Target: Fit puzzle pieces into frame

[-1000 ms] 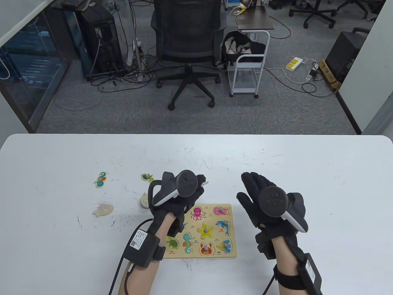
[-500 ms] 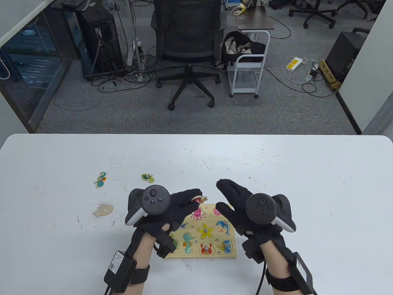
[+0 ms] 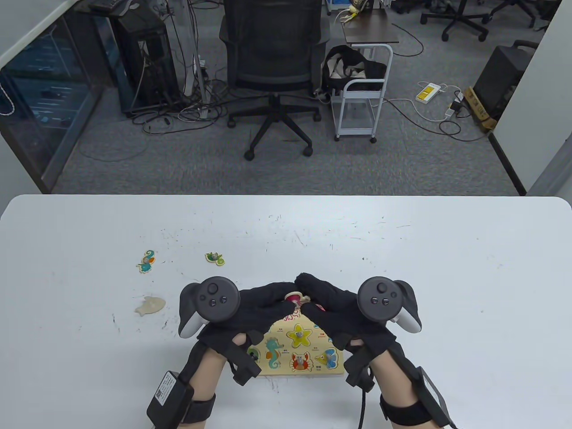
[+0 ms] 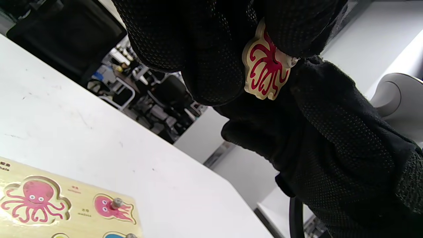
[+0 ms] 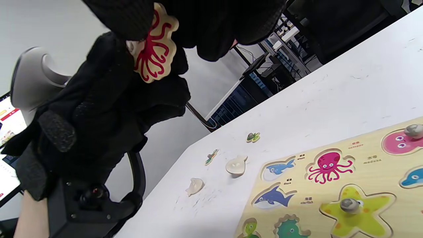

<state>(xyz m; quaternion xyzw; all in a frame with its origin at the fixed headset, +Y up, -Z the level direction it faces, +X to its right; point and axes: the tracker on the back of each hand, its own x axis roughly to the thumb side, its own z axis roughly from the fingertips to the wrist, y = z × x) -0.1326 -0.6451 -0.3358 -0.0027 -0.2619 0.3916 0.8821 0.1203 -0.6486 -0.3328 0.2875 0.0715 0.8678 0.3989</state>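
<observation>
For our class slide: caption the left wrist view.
Both gloved hands hold a red octopus puzzle piece above the wooden frame.

— Any lettering noted? Small red captions were seen printed beside the cut-outs on the puzzle frame (image 5: 370,150); "starfish" was made out.
— Others? Too small; a QR label on the left wrist box (image 3: 161,388) went unread.
</observation>
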